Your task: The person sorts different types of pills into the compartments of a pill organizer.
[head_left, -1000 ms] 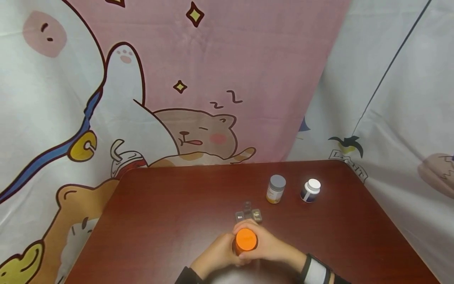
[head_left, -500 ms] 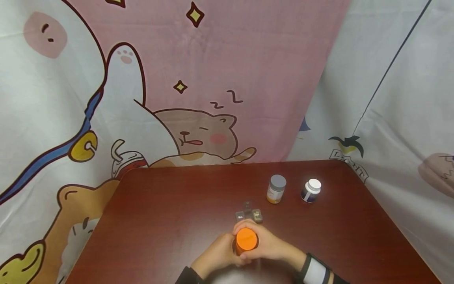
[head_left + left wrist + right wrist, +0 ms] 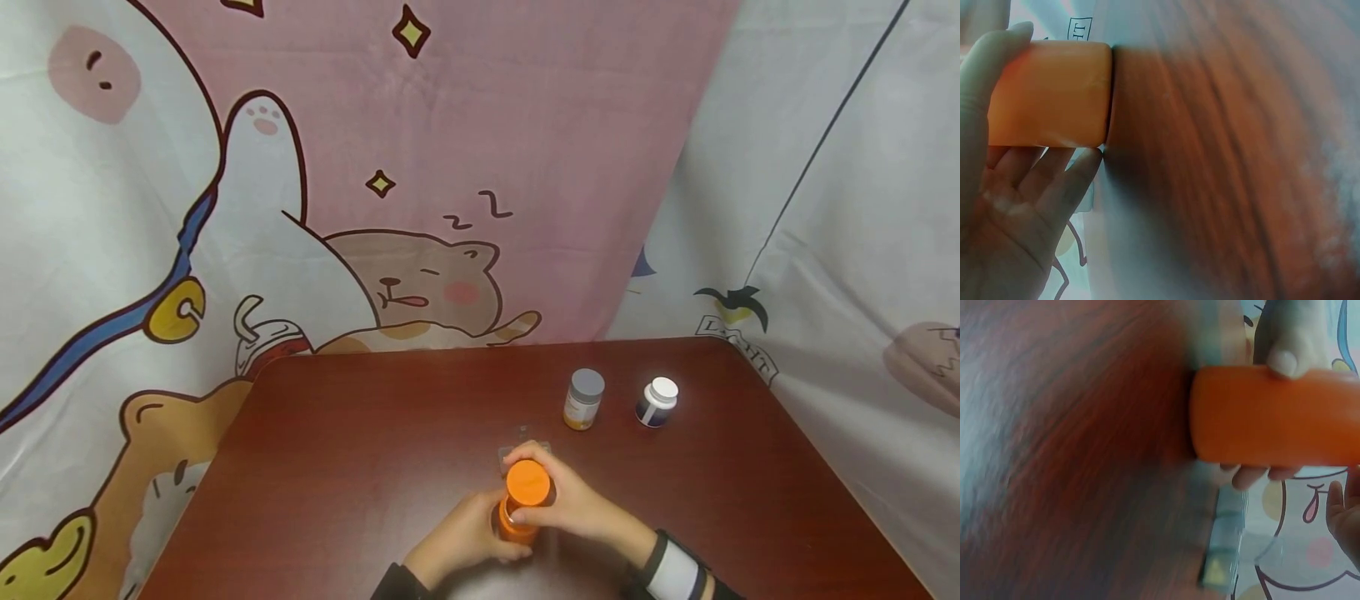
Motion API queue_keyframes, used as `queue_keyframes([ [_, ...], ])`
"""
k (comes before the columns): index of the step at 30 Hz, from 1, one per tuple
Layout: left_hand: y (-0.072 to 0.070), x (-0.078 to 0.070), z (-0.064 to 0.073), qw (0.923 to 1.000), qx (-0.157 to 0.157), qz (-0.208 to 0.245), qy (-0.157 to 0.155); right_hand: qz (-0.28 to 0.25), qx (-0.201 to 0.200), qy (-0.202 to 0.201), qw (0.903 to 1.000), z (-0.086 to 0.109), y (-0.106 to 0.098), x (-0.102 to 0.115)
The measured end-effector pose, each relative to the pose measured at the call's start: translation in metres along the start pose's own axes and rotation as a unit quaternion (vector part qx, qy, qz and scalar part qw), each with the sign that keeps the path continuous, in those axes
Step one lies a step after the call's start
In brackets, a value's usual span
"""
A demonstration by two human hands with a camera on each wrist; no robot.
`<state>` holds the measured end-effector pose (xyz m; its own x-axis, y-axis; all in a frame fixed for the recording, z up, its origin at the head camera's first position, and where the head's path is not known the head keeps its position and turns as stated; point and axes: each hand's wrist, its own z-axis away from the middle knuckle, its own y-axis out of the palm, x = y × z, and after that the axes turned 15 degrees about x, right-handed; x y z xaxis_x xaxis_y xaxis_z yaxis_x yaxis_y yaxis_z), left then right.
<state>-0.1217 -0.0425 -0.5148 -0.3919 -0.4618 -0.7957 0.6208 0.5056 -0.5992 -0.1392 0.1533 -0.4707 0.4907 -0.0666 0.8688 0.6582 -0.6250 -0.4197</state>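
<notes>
An orange pill bottle (image 3: 517,532) stands upright on the table, its base meeting the tabletop in both wrist views. My left hand (image 3: 467,535) grips its body, thumb on one side and fingers on the other. With thumb and fingers, my right hand (image 3: 576,502) holds the round orange cap (image 3: 528,482) just above the bottle's mouth, and part of the rim shows below it. Right behind that hand lies a small clear pill organizer (image 3: 1225,537), mostly hidden in the head view. A yellowish content shows in one compartment in the right wrist view.
A grey-lidded bottle (image 3: 583,400) and a shorter white-lidded bottle (image 3: 657,402) stand farther back on the right of the brown table (image 3: 360,442). Behind the table's far edge hangs a cartoon-printed cloth (image 3: 525,150).
My right hand has moved up and slightly away with the cap, off the bottle's top. It now covers more of the pill organizer. My left hand stays on the bottle.
</notes>
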Motion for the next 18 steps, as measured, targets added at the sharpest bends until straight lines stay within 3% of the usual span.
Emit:
queue_keyframes([
  [9, 0.001, 0.001, -0.001, 0.9996, -0.010, -0.011, 0.025, 0.090, -0.026, 0.045, 0.9946, 0.021, -0.021, 0.000],
  [18, 0.002, 0.000, -0.001, 0.9996, -0.018, -0.009, 0.018, 0.110, -0.014, 0.090, 0.9897, 0.058, -0.048, 0.000],
])
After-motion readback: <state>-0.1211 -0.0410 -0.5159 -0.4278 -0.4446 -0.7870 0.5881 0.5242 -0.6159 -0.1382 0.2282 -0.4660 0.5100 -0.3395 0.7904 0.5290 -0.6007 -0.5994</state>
